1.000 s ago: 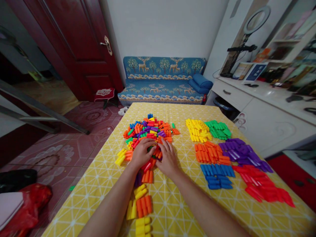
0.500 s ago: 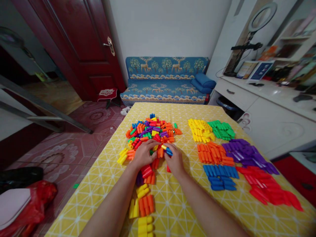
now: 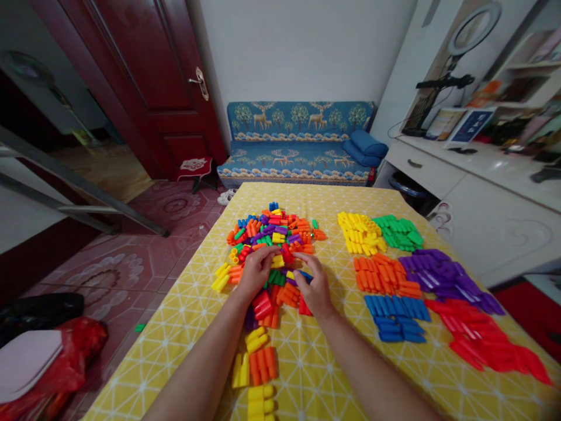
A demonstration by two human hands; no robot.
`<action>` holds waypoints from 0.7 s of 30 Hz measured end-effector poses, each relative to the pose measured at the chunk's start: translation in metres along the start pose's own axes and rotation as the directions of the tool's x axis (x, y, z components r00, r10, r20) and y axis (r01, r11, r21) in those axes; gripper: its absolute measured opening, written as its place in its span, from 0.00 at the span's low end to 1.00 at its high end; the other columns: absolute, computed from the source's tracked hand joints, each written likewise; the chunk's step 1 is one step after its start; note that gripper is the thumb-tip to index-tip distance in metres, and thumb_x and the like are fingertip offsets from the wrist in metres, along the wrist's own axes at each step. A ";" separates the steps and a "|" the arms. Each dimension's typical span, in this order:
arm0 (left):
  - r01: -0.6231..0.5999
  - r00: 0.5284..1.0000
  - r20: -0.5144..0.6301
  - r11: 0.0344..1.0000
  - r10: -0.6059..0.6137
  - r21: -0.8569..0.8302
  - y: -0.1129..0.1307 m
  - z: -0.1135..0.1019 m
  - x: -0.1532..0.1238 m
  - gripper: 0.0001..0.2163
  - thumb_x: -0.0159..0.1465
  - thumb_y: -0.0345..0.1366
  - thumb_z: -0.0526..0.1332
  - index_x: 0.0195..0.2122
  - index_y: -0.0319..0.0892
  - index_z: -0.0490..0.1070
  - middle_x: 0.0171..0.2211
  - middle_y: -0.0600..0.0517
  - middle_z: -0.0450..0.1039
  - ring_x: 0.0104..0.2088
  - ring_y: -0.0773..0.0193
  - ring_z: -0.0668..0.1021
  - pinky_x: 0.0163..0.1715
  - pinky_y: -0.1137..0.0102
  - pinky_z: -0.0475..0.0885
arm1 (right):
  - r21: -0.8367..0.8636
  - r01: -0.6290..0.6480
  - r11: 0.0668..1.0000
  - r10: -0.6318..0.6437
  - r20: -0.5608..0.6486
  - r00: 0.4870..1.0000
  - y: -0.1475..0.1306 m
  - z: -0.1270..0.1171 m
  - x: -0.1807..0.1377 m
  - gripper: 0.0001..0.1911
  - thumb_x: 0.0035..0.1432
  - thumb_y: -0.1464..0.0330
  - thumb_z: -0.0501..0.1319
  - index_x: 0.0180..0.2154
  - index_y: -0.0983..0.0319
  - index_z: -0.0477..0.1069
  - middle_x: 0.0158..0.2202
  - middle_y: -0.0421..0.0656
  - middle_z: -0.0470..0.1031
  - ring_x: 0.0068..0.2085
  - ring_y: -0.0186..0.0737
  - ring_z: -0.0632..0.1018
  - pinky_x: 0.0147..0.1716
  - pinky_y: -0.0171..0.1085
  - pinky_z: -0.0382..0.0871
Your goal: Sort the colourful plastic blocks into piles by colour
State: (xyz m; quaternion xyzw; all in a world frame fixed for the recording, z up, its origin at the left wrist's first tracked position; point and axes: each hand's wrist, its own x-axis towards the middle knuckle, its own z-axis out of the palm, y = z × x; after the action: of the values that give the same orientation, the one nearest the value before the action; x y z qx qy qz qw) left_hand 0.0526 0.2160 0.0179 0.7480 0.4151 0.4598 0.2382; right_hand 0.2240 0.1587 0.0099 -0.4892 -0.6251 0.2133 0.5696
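Observation:
Bullet-shaped plastic building pieces lie in a mixed-colour pile on the yellow table. At its near edge, my left hand has its fingers curled, the tips at a red piece. A yellow piece shows just below those fingertips. My right hand stretches its index finger to the red piece's right side. Blue and yellow pieces sit between this hand's thumb and fingers, partly covered. Orange pieces and green pieces lie between the hands.
Colour groups lie on the right: yellow, green, orange, purple, blue and red. Nearer me are orange and yellow pieces. A patterned sofa stands beyond the table.
My right index finger has extended leftward to the red piece, and the blue and yellow pieces sit lower in that hand. More green and orange pieces show between the hands.

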 end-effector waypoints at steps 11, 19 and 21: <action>0.000 1.000 -0.005 0.999 -0.001 -0.053 -0.002 0.002 -0.002 0.10 0.65 0.35 0.58 0.44 0.43 0.77 0.40 0.48 0.79 0.39 0.61 0.81 0.40 0.67 0.77 | -0.254 0.275 0.927 -0.213 0.246 0.946 -0.002 0.004 -0.003 0.24 0.58 0.67 0.62 0.57 0.54 0.66 0.55 0.45 0.71 0.55 0.46 0.70 0.55 0.49 0.64; -0.041 0.999 0.021 0.999 0.042 -0.023 -0.005 0.004 -0.003 0.08 0.65 0.33 0.59 0.43 0.43 0.77 0.40 0.48 0.80 0.37 0.62 0.81 0.39 0.68 0.77 | -0.226 0.215 0.950 -0.170 0.202 0.964 0.003 0.007 -0.002 0.09 0.61 0.70 0.60 0.43 0.57 0.74 0.40 0.43 0.77 0.44 0.42 0.75 0.45 0.43 0.68; -0.055 0.998 0.011 0.998 0.055 -0.011 -0.003 0.003 -0.002 0.08 0.65 0.33 0.60 0.42 0.43 0.77 0.39 0.48 0.79 0.38 0.62 0.81 0.39 0.68 0.77 | -0.269 0.233 0.935 -0.169 0.240 0.956 0.000 0.007 -0.002 0.15 0.57 0.67 0.64 0.48 0.57 0.72 0.45 0.44 0.76 0.47 0.45 0.74 0.47 0.45 0.66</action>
State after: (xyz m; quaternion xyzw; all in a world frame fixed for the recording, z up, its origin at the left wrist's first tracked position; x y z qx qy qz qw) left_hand 0.0530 0.2159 0.0130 0.7604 0.3907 0.4641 0.2318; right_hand 0.2174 0.1593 0.0067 -0.4760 -0.7541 0.1095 0.4390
